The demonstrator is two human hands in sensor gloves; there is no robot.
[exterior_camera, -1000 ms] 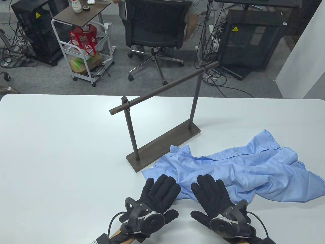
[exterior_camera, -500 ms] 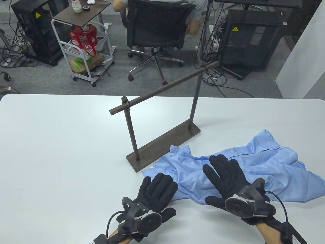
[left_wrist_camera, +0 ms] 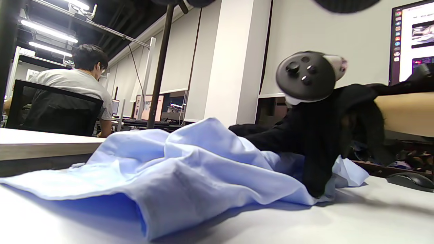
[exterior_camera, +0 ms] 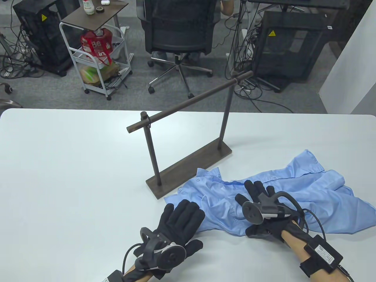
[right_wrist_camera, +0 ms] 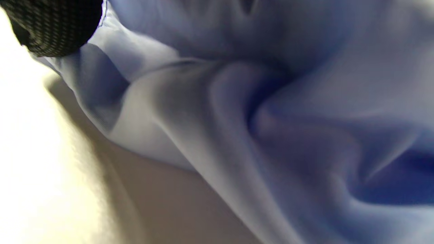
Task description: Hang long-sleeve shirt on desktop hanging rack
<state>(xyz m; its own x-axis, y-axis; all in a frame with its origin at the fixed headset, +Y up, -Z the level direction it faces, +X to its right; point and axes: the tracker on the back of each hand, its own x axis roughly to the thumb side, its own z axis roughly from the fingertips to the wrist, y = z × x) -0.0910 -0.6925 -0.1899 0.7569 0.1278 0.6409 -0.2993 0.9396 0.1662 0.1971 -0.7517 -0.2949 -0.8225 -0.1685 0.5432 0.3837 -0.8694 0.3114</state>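
A crumpled light-blue long-sleeve shirt point(exterior_camera: 296, 194) lies on the white table point(exterior_camera: 73, 176), right of centre. The dark hanging rack point(exterior_camera: 188, 102) stands behind it, its bar bare and its base point(exterior_camera: 191, 169) touching the shirt's far-left corner. My left hand point(exterior_camera: 183, 216) lies flat with its fingers spread, fingertips at the shirt's near-left edge. My right hand point(exterior_camera: 254, 195) rests on the middle of the shirt, wrist raised, fingers stretched out on the cloth. In the left wrist view the right hand point(left_wrist_camera: 315, 135) sits on the shirt point(left_wrist_camera: 169, 169), thumb hanging at its edge. The right wrist view shows cloth folds point(right_wrist_camera: 271, 118) and one fingertip point(right_wrist_camera: 54, 27).
Beyond the table's far edge stand an office chair point(exterior_camera: 179, 26), a white cart point(exterior_camera: 97, 55) and computer cases on the floor. A dark mouse point(left_wrist_camera: 410, 179) lies on the table to the right, seen in the left wrist view.
My right hand moved forward from the shirt's near edge onto its middle and tipped its wrist up. My left hand stayed nearly still, drawing back slightly.
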